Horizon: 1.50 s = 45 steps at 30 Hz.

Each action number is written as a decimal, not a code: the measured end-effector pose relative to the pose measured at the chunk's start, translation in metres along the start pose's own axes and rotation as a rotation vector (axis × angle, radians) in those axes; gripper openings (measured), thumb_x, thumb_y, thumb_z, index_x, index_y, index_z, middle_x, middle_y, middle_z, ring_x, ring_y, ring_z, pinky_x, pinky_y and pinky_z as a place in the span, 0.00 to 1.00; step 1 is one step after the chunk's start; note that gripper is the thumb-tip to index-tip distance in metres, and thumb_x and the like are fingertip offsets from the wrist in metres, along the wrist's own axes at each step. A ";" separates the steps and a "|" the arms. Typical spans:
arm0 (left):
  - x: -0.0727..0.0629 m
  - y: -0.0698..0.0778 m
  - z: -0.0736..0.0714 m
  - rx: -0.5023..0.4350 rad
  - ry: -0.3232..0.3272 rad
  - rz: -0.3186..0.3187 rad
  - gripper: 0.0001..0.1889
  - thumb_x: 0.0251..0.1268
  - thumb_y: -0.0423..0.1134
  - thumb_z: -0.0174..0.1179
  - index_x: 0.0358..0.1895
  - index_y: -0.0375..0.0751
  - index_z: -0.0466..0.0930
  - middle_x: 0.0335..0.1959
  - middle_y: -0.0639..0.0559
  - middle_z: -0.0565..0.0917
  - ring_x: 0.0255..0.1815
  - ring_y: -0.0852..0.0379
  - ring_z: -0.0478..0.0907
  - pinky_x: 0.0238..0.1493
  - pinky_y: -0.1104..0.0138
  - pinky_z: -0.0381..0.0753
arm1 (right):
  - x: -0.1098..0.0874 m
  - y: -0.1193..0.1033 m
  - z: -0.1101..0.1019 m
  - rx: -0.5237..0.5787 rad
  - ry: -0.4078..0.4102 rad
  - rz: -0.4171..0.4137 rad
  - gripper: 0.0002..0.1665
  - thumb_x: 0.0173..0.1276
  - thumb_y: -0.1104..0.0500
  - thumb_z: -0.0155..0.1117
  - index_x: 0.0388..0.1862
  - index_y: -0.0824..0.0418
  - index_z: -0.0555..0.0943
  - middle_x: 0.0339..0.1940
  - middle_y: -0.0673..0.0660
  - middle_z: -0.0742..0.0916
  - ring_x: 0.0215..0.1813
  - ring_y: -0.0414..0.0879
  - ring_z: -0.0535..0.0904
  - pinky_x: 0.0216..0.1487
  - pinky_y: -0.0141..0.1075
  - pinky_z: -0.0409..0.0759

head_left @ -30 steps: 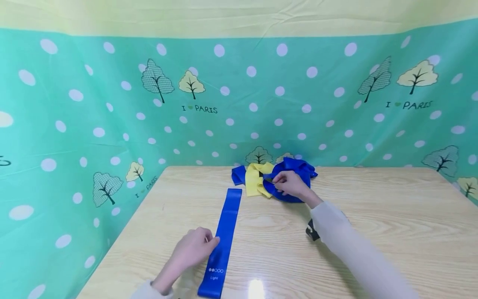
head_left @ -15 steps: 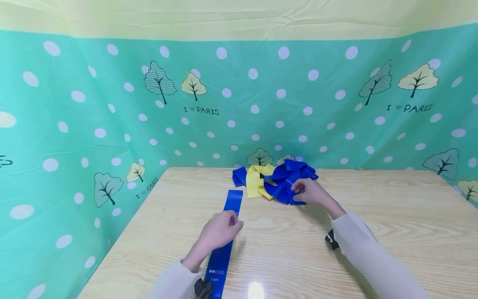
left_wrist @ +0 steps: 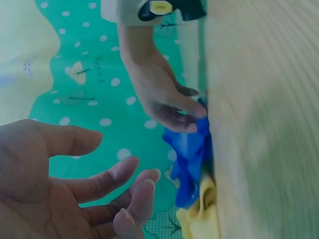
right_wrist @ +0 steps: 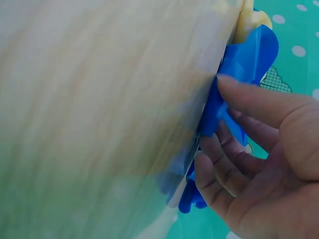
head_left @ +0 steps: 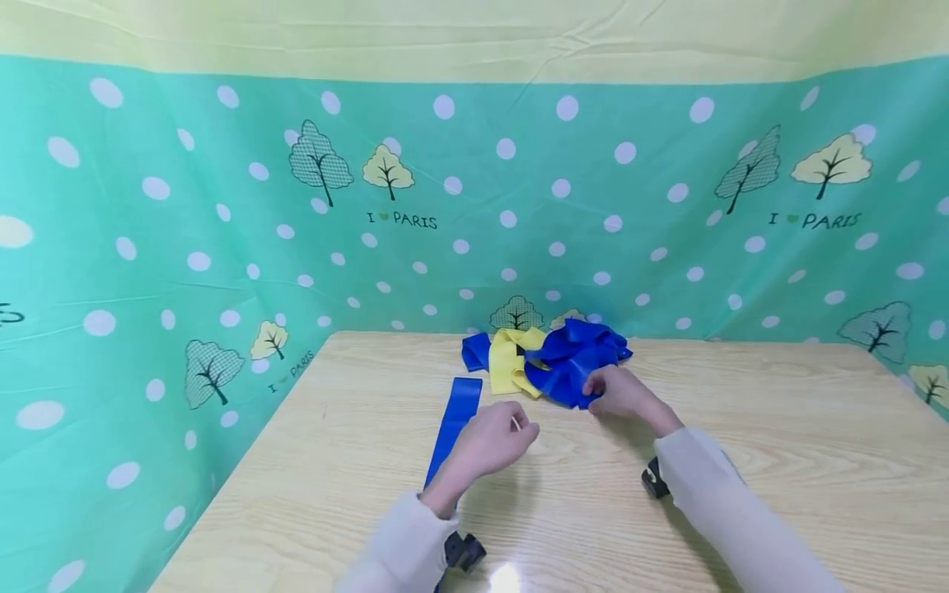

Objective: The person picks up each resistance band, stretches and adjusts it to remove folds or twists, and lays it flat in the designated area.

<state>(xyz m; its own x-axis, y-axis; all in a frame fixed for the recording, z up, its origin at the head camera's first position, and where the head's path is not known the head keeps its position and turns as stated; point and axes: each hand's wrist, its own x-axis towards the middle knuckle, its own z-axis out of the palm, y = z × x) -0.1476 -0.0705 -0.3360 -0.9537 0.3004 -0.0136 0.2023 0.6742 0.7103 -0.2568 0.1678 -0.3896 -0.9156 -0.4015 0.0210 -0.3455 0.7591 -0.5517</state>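
At the back of the table, my right hand (head_left: 623, 391) pinches the near edge of a crumpled pile of blue resistance bands (head_left: 571, 354). The right wrist view has the thumb on one side of the blue band (right_wrist: 239, 64) and fingers behind it. A yellow resistance band (head_left: 506, 362) sits left of the pile. My left hand (head_left: 493, 436) hovers over the table with loosely bent fingers, holding nothing; its fingers (left_wrist: 114, 172) are apart in the left wrist view. A flat blue resistance band (head_left: 458, 412) lies lengthwise, partly hidden under the left hand and forearm.
A small folded blue band (head_left: 475, 352) lies left of the yellow one. The wooden table (head_left: 356, 445) ends at a green polka-dot cloth (head_left: 415, 272) behind and to the left. Black wrist cameras (head_left: 465, 552) hang under both sleeves.
My left hand has moved rightward and forward, away from the flat blue band. The right hand has shifted right and down to the pile's near edge, and the pile has slumped into a new shape.
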 end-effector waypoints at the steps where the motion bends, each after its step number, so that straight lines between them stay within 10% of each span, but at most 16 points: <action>1: 0.002 0.003 0.002 -0.005 -0.001 -0.007 0.10 0.66 0.43 0.55 0.33 0.41 0.79 0.15 0.57 0.70 0.16 0.60 0.66 0.18 0.69 0.64 | 0.001 0.001 0.000 -0.009 0.010 -0.004 0.06 0.54 0.68 0.67 0.32 0.67 0.82 0.29 0.56 0.84 0.32 0.46 0.77 0.36 0.39 0.78; 11: 0.026 0.028 0.026 -0.031 -0.037 0.012 0.11 0.66 0.46 0.55 0.31 0.43 0.78 0.17 0.57 0.72 0.18 0.61 0.67 0.18 0.70 0.64 | -0.002 0.000 -0.019 0.036 0.126 -0.044 0.09 0.67 0.67 0.54 0.33 0.71 0.81 0.24 0.55 0.80 0.27 0.44 0.71 0.31 0.34 0.69; 26: 0.049 0.022 0.044 -0.211 0.008 0.038 0.11 0.65 0.40 0.55 0.26 0.40 0.76 0.18 0.57 0.72 0.17 0.63 0.66 0.19 0.72 0.63 | -0.010 -0.027 -0.026 0.197 0.239 -0.030 0.12 0.72 0.64 0.52 0.41 0.71 0.80 0.34 0.63 0.83 0.32 0.45 0.72 0.33 0.35 0.71; 37: 0.067 0.003 0.055 -0.667 0.011 -0.168 0.23 0.75 0.49 0.42 0.48 0.33 0.79 0.34 0.37 0.87 0.24 0.58 0.83 0.23 0.68 0.79 | -0.027 -0.055 -0.003 0.171 0.141 -0.037 0.08 0.65 0.62 0.62 0.36 0.67 0.82 0.31 0.57 0.87 0.35 0.45 0.81 0.38 0.38 0.79; 45: 0.063 -0.019 0.056 -0.726 -0.024 -0.206 0.15 0.71 0.43 0.52 0.43 0.32 0.77 0.25 0.40 0.86 0.18 0.62 0.80 0.18 0.74 0.75 | -0.043 -0.065 0.004 0.236 -0.005 -0.113 0.13 0.62 0.62 0.65 0.43 0.70 0.82 0.34 0.56 0.86 0.36 0.42 0.80 0.37 0.31 0.78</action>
<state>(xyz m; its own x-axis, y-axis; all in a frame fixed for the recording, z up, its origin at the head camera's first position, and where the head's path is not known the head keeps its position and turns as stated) -0.1996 -0.0265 -0.3896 -0.9497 0.2364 -0.2055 -0.1847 0.1070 0.9769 -0.1941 0.1339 -0.3584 -0.8726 -0.4800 0.0901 -0.3878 0.5689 -0.7252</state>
